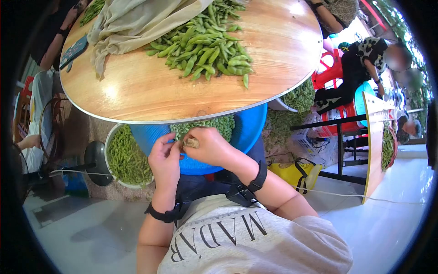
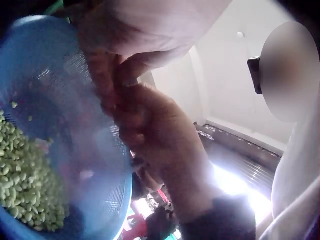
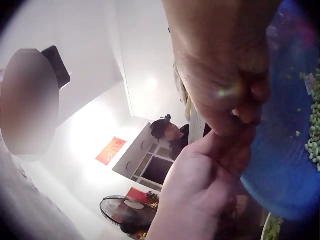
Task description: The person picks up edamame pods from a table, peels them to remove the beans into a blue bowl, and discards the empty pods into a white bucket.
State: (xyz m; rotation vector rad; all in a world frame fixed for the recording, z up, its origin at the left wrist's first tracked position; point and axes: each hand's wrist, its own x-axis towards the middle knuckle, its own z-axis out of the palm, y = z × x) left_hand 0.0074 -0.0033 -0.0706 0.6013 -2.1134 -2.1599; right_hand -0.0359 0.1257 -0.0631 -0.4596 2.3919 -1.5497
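Both hands meet over a blue plastic colander (image 1: 253, 130) that holds shelled green soybeans (image 2: 30, 190). My right hand (image 1: 209, 147) has its fingers curled round a small pale-brown thing (image 1: 191, 143). Thumb and fingertips of my left hand (image 1: 165, 159) come together right against the right fingertips. What the left fingers pinch is hidden, and I cannot tell its kind. In the left wrist view the joined fingertips lie in shadow beside the colander wall. The right wrist view shows the right hand above the left, fingertips overlapping.
A round wooden table (image 1: 132, 98) bears a heap of green soybean pods (image 1: 205, 52), a beige cloth (image 1: 132, 32) and a phone (image 1: 74, 51). Left of the colander stands a white tub of green pods (image 1: 130, 157). A yellow bag (image 1: 296, 176) lies right. Other people sit around.
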